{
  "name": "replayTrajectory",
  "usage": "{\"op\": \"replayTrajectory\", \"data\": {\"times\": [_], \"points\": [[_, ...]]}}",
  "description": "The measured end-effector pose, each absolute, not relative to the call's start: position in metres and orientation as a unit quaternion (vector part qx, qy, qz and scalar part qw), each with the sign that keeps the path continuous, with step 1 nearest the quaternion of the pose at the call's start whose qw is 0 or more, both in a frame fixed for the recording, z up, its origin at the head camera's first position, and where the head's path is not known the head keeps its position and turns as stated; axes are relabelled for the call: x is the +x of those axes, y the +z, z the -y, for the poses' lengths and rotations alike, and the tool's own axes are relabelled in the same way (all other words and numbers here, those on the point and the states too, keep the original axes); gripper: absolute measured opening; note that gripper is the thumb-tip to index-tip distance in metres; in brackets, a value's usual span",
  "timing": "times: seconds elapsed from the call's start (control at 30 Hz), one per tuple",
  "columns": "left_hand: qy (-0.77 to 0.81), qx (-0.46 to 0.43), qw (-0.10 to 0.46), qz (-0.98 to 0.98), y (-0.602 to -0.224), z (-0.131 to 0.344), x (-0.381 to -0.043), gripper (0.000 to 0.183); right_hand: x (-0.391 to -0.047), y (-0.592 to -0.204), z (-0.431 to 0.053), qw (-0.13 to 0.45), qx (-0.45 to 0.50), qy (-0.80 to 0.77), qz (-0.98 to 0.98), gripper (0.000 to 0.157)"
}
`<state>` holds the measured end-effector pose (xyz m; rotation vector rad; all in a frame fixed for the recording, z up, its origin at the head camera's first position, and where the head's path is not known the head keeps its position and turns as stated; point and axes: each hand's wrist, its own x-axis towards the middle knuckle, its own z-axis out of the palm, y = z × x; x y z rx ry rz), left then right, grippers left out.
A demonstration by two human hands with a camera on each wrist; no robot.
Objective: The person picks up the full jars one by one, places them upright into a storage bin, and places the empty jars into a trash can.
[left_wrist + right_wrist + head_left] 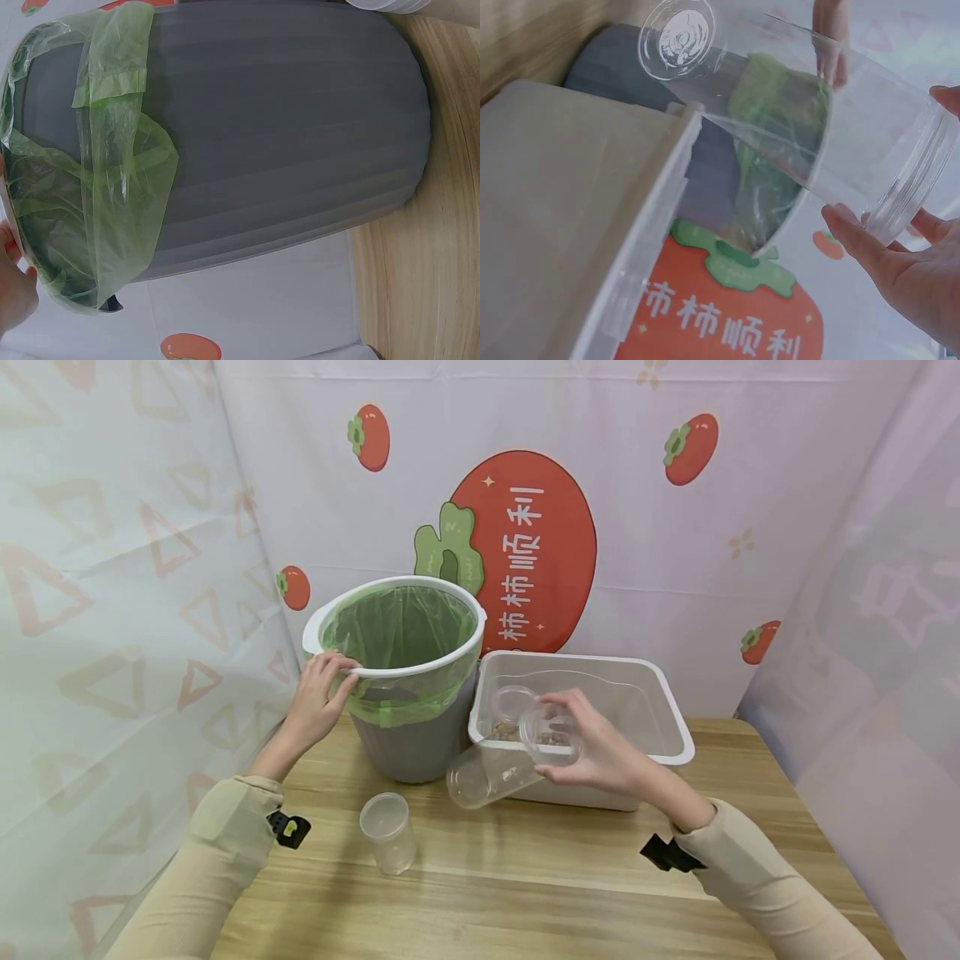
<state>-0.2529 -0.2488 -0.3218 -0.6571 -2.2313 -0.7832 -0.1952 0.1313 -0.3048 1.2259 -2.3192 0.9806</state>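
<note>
My right hand holds a clear plastic jar near its ridged end, thumb and fingers around it. The jar is tilted, its round base lower left, in front of the white tub. In the right wrist view the jar looks see-through, with the bin behind it. My left hand grips the white rim of a grey trash bin, fingers over the edge and thumb outside. A green bag lines the bin and folds over its outside.
A second clear plastic jar stands upright on the wooden table, in front of the bin. Small brown pieces lie in the tub, partly behind the held jar. Patterned cloth walls enclose the table at the back and sides.
</note>
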Motion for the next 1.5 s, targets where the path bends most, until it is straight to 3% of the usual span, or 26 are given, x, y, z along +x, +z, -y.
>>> {"op": "replayTrajectory", "data": {"times": [1.07, 1.5], "points": [[-0.301, -0.243, 0.327, 0.862, -0.321, 0.248, -0.251, 0.012, -0.207, -0.249, -0.143, 0.14, 0.324, 0.554, 0.754, 0.066], [-0.299, -0.246, 0.325, 0.863, -0.321, 0.249, -0.252, 0.014, -0.227, -0.231, -0.129, 0.191, 0.293, 0.599, 0.72, 0.06]]}}
